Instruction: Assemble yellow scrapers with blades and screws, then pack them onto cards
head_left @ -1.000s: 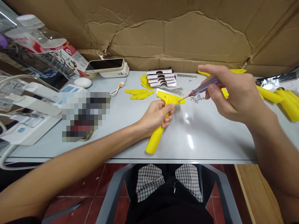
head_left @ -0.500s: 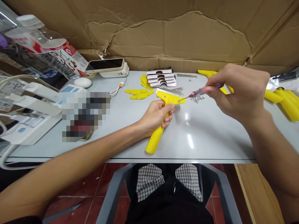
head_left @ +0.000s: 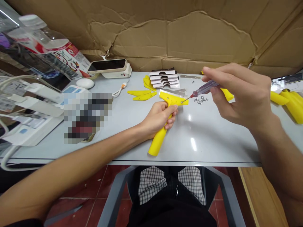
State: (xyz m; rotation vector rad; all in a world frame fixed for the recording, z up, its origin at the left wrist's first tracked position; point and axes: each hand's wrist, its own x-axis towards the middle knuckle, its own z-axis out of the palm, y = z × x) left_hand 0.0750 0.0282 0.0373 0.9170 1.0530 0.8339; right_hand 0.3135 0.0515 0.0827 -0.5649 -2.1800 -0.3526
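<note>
My left hand (head_left: 161, 117) is closed around the neck of a yellow plastic scraper (head_left: 157, 141), whose wide head points away from me. A metal blade edge shows along the head's far side. My right hand (head_left: 246, 94) holds a screwdriver (head_left: 204, 89) with a clear purplish handle, its fingers looser and partly spread around it. The screwdriver's tip meets a small screw at the right end of the scraper head. Just right of the head lies a pile of small screws (head_left: 200, 100). Loose yellow plates (head_left: 142, 94) lie to the left, and metal blades (head_left: 181, 91) lie behind the head.
White and black blade sleeves (head_left: 164, 81) are stacked at the back. More yellow scraper handles (head_left: 293, 105) lie far right. On the left are a phone (head_left: 107, 65) on a white block, a mouse (head_left: 85, 83), bottles (head_left: 63, 55) and power strips (head_left: 30, 126). Cardboard (head_left: 208, 37) lines the back.
My right hand's fingers have loosened and stretched out along the screwdriver handle. The screwdriver tip stays at the screw. My left hand and the scraper hold nearly the same place.
</note>
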